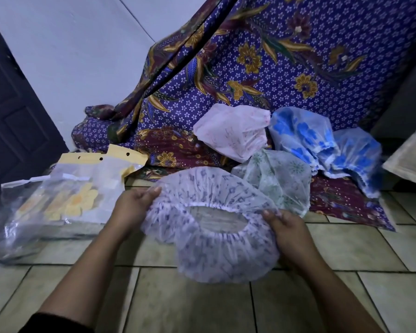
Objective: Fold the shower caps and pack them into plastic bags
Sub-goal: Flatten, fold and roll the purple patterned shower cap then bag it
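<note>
A white shower cap with a small purple flower print (216,255) is held above the tiled floor, its elastic opening facing me. My left hand (132,205) grips its left edge and my right hand (288,234) grips its right edge, stretching it between them. Behind it lie a pale green cap (276,179), a pink cap (233,131) and two blue flowered caps (300,133) (356,157). Clear plastic bags with yellow header cards (65,188) lie in a pile to the left.
A purple batik cloth (262,63) hangs behind the caps and spreads over the floor under them. A dark door (12,111) stands at the far left. A pale framed panel (411,159) leans at the right edge. Beige tiles (202,308) lie in front.
</note>
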